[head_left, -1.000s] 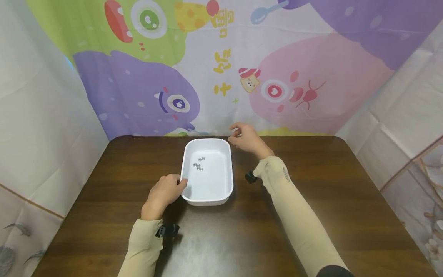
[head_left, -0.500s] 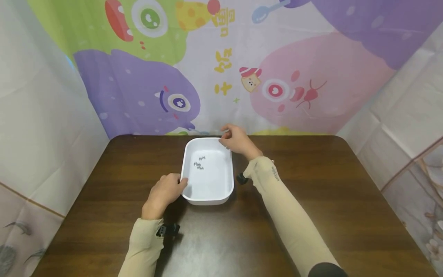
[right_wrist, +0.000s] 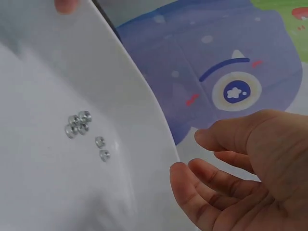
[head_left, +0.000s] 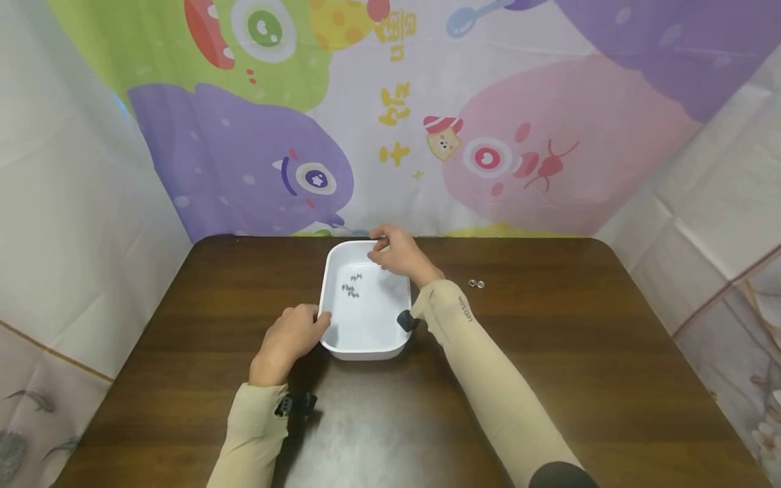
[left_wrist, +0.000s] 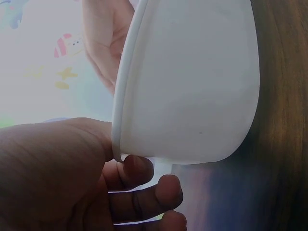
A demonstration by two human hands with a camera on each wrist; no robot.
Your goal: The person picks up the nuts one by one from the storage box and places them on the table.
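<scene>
A white rectangular tray (head_left: 372, 329) with rounded corners stands on the table. Its near left rim is pinched by my left hand (head_left: 291, 340), thumb over the edge and fingers below it, as the left wrist view shows. Several small, shiny, ring-like metal pieces (right_wrist: 79, 124) lie inside the tray, in the left half in the head view. My right hand (head_left: 399, 254) hovers over the tray's far right corner. In the right wrist view its fingers (right_wrist: 185, 192) are loosely bent, thumb apart, and nothing shows between them.
Two similar small metal pieces (head_left: 476, 284) lie side by side on the dark wooden table (head_left: 549, 339), right of the tray. A printed cartoon cloth (head_left: 390, 203) hangs behind the table's far edge. White cloths hang at both sides.
My right hand has moved left, from beyond the tray's right edge to over its far right corner. The two metal pieces on the table have come into sight. My left hand stays on the rim.
</scene>
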